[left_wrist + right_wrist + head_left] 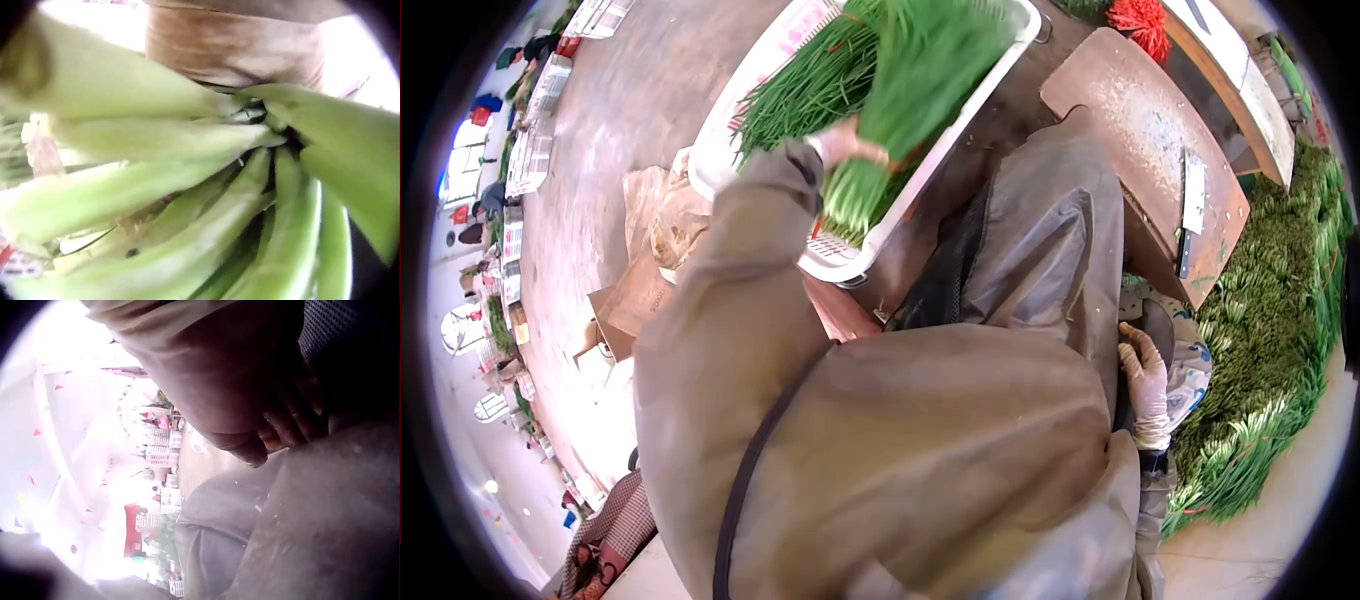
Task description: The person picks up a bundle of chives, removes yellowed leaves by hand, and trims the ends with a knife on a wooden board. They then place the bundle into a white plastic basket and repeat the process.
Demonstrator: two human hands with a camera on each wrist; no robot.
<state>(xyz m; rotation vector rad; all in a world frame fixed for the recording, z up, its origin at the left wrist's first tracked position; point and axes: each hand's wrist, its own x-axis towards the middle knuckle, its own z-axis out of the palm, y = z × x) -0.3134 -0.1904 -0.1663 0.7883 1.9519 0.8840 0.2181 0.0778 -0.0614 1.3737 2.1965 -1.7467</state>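
My gloved left hand [850, 145] grips a bundle of long green stalks [910, 90] near its pale lower ends, over a white plastic crate [870, 250]. The bundle is blurred in the head view. Pale green stalk ends [212, 162] fill much of the left wrist view, where a gloved surface [231, 47] shows along the top. Another green bundle [820, 90] lies in the crate to the left. By the right thigh, my gloved right hand [1145, 385] holds nothing visible; in the right wrist view the hand [237, 387] has loosely bent fingers beside the grey-brown garment [325, 512].
A brown board [1140, 130] at the upper right bears a blade [1192, 215] and scattered bits. Beyond it are red ties [1140, 28] and a large pile of greens [1260, 330]. Brown wrapping [665, 220] lies left of the crate.
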